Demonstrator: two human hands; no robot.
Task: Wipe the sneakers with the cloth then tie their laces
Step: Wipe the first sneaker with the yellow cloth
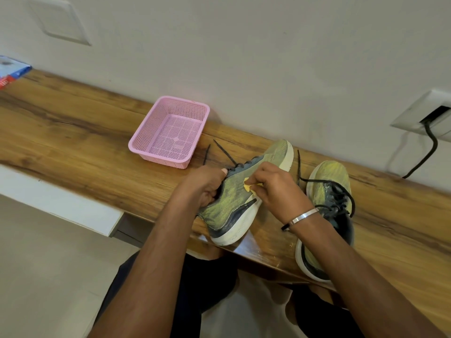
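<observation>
Both hands were on the nearer sneaker (234,198), and each had its own job. With my left hand (207,184) I gripped the shoe at its collar, fingers curled into the opening and thumb up by the eyelets, so that it stood tipped onto its side edge with the flank turned up toward me; I judged that the only way to get at the mesh without the shoe sliding across the wooden shelf (73,132). My right hand (275,189) had the yellow cloth (249,186) bunched under curled fingers and pressed against that upturned side, just above the white sole, only a small fold showing past my knuckles. The loose laces (224,150) trailed off the shoe toward the pink basket (170,132), out of the cloth's way and not yet tied. I had left the second sneaker (327,211) flat on the shelf just to my right, partly behind my wrist, laces undone, close enough to pick up next. Wiping looked to be the step in hand; tying would wait.
</observation>
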